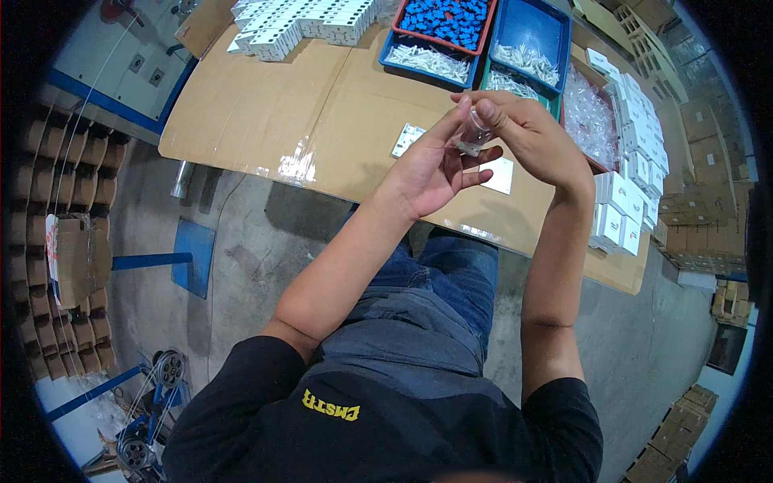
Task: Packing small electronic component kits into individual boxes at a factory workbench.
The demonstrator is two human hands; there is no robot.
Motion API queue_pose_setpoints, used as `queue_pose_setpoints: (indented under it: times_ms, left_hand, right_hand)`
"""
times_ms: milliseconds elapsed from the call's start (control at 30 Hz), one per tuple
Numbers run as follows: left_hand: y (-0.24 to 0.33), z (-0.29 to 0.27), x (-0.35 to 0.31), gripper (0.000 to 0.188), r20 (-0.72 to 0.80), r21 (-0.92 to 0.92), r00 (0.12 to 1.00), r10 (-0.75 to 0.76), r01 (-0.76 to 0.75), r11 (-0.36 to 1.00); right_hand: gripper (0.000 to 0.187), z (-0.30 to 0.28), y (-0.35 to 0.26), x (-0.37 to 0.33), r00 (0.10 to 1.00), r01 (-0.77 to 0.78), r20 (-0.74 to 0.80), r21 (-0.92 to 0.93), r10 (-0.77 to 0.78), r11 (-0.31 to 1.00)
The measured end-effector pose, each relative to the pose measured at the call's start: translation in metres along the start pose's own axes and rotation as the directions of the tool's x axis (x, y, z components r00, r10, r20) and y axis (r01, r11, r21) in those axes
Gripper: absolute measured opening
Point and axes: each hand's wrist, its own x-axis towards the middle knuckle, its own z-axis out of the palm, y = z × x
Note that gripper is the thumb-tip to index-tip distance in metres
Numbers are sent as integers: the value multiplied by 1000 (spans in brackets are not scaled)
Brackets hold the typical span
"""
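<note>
Fingers working together now: left hand (423,181) and right hand (543,145) both pinch a small clear bag (475,135), up over the counter (338,105); white flat piece (501,177) just below, blue pieces (443,22) beyond, white boxes (618,197) stacked right!

Hands (428,175) holding a small clear bag (473,134), cardboard-topped table (258,121), trays (525,26), white boxes (617,211)

Two bare hands (423,179) (538,141), one small clear plastic bag (476,129), two blue plastic trays (527,26) (385,55), one green plastic tray (555,105) and two red plastic trays (489,22) (566,111) are seen.
</note>
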Motion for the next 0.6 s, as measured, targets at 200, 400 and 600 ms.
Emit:
queue_pose_setpoints:
  times_ms: [200,400,600]
  left_hand:
    - [0,-8,4,54,15,-39,1000,-15,16,999]
    - [2,-9,4,59,50,-65,999,-15,18,998]
    - [6,-6,3,63,115,-48,993,11,-5,999]
  right_hand:
    - [48,-1,4,1,1000,18,5,13,-18,1000]
    - [35,-1,2,2,987,-160,-28,1,160,987]
    - [34,-10,15,4,994,-106,-8,-87,106,991]
